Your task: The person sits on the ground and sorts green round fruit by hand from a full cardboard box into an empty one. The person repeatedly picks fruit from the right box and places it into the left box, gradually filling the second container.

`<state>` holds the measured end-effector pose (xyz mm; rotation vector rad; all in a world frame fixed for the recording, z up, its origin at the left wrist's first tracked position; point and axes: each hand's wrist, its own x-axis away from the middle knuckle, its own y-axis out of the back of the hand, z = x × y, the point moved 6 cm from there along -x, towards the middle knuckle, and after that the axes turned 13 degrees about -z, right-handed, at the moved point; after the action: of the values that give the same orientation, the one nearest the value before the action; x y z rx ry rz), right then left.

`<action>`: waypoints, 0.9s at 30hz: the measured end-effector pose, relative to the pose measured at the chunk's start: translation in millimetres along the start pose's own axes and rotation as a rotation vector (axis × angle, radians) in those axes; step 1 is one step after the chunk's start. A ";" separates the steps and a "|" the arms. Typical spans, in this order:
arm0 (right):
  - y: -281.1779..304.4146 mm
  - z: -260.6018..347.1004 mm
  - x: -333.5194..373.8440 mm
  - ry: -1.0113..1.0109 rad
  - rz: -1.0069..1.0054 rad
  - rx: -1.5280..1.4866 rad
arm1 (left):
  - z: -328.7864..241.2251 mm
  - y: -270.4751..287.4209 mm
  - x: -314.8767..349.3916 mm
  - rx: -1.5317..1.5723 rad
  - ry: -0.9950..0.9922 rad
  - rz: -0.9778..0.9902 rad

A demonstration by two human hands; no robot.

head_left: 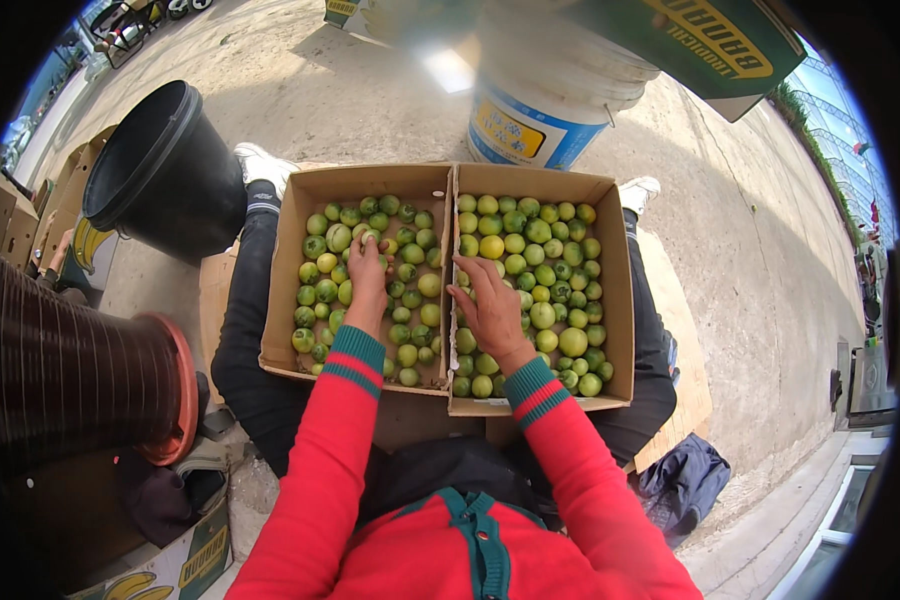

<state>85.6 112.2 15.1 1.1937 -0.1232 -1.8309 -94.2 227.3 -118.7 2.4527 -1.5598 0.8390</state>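
Two cardboard boxes stand side by side between my legs, a left box (362,178) and a right box (540,178), both with many small round green tomatoes (543,315) in them, a few turning yellow. My left hand (367,285) reaches into the left box, its fingers bent around a green tomato (370,236) near the far part of the layer. Over the inner wall where the boxes meet is my right hand (495,310). Its fingers are apart and curved toward that wall, with nothing visible in them.
A black bucket (155,165) stands beyond my left foot, and a white bucket (540,110) behind the boxes. Stacked dark pots with an orange rim (185,390) lie at the left. A green carton (720,50) is at the upper right; dark cloth (685,485) lies on the right.
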 end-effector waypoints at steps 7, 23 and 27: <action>-1.8 -1.6 0.5 -0.054 0.038 -0.013 | 1.0 -5.3 1.8 -0.230 -0.023 0.095; -2.8 -5.0 1.5 -0.061 0.050 0.000 | -4.6 -22.0 24.8 -0.615 -0.202 0.186; -2.5 -6.9 1.8 -0.124 0.070 -0.026 | -16.7 -14.1 40.9 -0.163 -0.053 0.215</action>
<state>89.1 114.9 8.9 1.0443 -0.2081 -1.8393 -75.5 207.4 -81.2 2.2409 -1.8562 0.6501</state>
